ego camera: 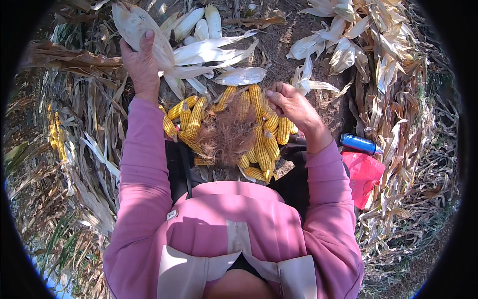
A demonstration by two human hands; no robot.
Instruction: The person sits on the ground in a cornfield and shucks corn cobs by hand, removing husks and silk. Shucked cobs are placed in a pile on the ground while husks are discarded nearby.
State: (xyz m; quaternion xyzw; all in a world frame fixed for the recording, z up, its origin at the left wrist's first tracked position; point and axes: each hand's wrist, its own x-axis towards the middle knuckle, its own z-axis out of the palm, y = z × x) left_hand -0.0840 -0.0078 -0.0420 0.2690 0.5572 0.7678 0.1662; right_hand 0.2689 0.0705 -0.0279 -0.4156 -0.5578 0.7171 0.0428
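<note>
My left hand (142, 65) grips a corn ear in a pale dry husk (140, 33), thumb lying along its face. Loose husk leaves (209, 52) spread to the right of it. My right hand (289, 101) is above the right side of a pile of bare yellow corn cobs (261, 149), its fingers curled inward. Whether those fingers pinch something small cannot be made out. More bare cobs (194, 117) lie on the left of the pile, around a tangle of brown corn silk (229, 132).
Unshucked corn ears (194, 22) lie at the top. Dry husks (347, 33) are heaped at upper right, stalks (89, 101) at left. A blue bottle (358, 143) and a red bag (362, 175) lie right of my arm. More yellow cobs (56, 134) show far left.
</note>
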